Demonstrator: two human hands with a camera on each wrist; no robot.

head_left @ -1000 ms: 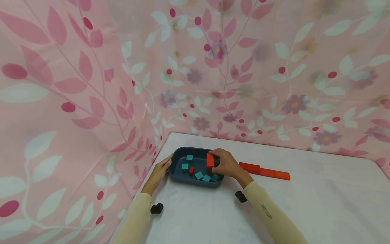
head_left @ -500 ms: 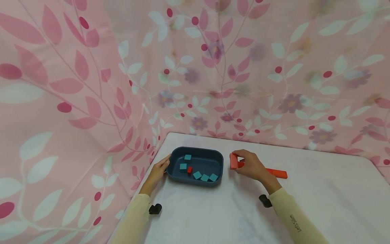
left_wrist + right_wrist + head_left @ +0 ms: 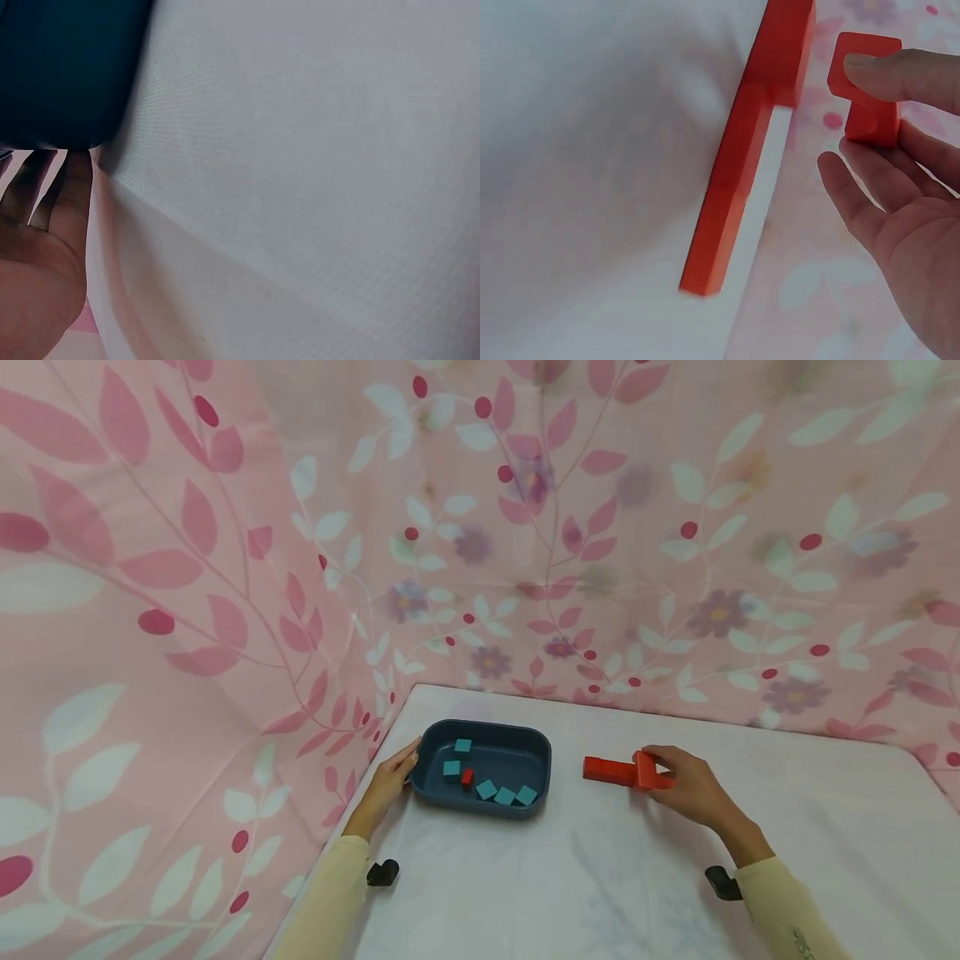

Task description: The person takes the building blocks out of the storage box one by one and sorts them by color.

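A dark blue tray [image 3: 480,803] sits at the table's far left corner, holding several teal blocks [image 3: 504,795] and one small red block [image 3: 467,777]. My left hand [image 3: 401,766] rests with straight fingers [image 3: 45,195] against the left end of the tray [image 3: 67,67]. To the right, a row of red blocks [image 3: 609,768] lies on the cloth. My right hand [image 3: 667,772] pinches a red block [image 3: 645,770] at that row's right part. In the right wrist view the thumb [image 3: 900,75] and fingers [image 3: 855,187] hold the red block [image 3: 866,112] just beside the row [image 3: 746,150].
The table wears a white cloth [image 3: 600,877]. A pink floral curtain [image 3: 525,527] hangs close behind it and along its left side. The table's left edge runs just past my left hand. Black wrist mounts [image 3: 384,872] show on both sleeves.
My right hand has carried the red block out of the tray and rightward to the row of red blocks. The left hand has stayed against the tray.
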